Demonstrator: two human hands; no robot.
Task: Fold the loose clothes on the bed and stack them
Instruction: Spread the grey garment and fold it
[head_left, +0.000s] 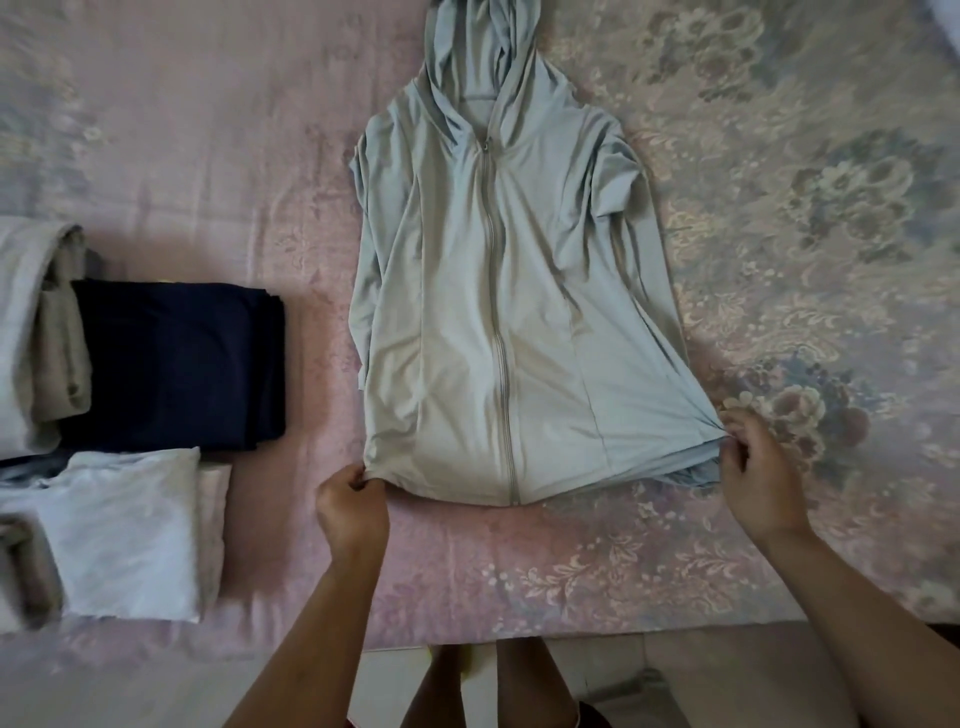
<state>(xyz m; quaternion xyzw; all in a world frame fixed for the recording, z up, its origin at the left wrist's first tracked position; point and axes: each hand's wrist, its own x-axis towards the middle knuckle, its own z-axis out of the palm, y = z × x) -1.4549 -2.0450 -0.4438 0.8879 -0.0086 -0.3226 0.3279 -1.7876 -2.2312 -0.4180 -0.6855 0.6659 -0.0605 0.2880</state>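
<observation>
A pale grey-green zip hoodie (498, 312) lies face up and spread flat on the bed (208, 156), hood pointing away from me, zip closed. Its sleeves are tucked in along the sides. My left hand (353, 512) pinches the hem's near left corner. My right hand (756, 467) pinches the near right corner, where the fabric is drawn taut. To the left sit folded clothes: a navy piece (176, 364), a white piece (124, 530) in front of it, and a beige and white bundle (47, 327) at the far left.
The bed wears a pink floral cover, with blue-grey flower patches on the right (831, 208). Its near edge (571, 631) runs just in front of my legs, with pale floor tiles below.
</observation>
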